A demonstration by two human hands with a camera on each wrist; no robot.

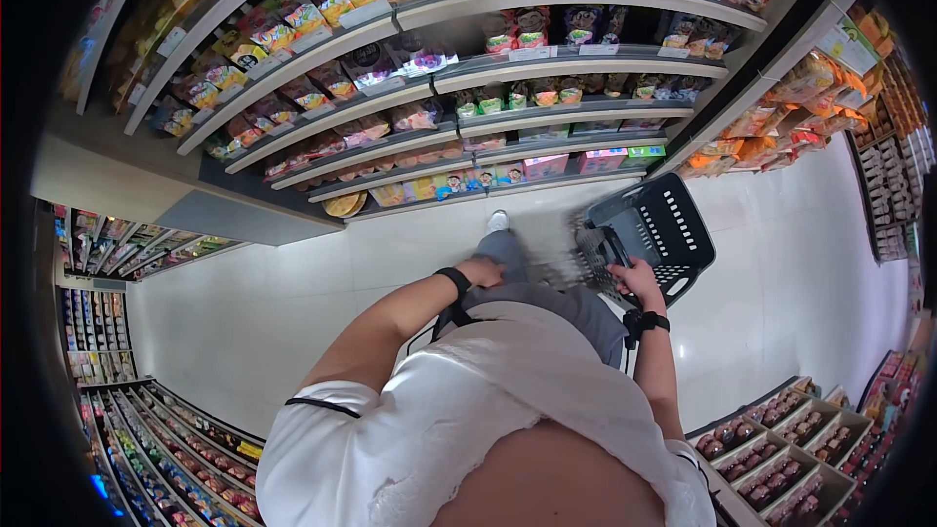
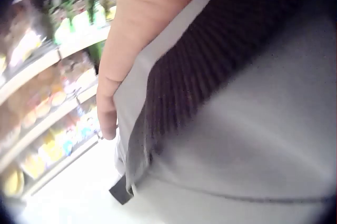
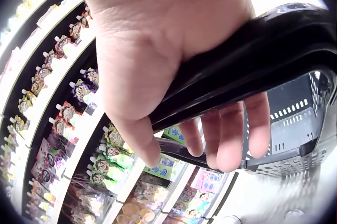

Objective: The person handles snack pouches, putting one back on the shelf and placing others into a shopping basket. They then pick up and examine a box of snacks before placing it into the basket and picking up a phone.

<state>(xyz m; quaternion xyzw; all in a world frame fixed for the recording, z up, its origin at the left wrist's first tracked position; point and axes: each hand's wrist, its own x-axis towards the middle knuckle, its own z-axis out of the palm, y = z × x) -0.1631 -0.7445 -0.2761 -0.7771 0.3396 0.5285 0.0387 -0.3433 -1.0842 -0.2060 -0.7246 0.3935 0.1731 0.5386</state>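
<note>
My right hand grips the handle of a dark shopping basket, which hangs at my right side. In the right wrist view, the fingers of that hand wrap under the thick black handle, with the thumb along its near side. The basket's slotted wall shows below. My left hand hangs beside my grey trouser leg. From the left wrist, the left hand has one finger loosely extended downward; grey cloth with a dark ribbed panel hides the rest.
Ahead stand curved shelves filled with colourful pouches and packets. Orange bags hang at the right end. Low bins of packaged goods stand behind on the right, and more shelving behind on the left. Pale shiny floor runs between.
</note>
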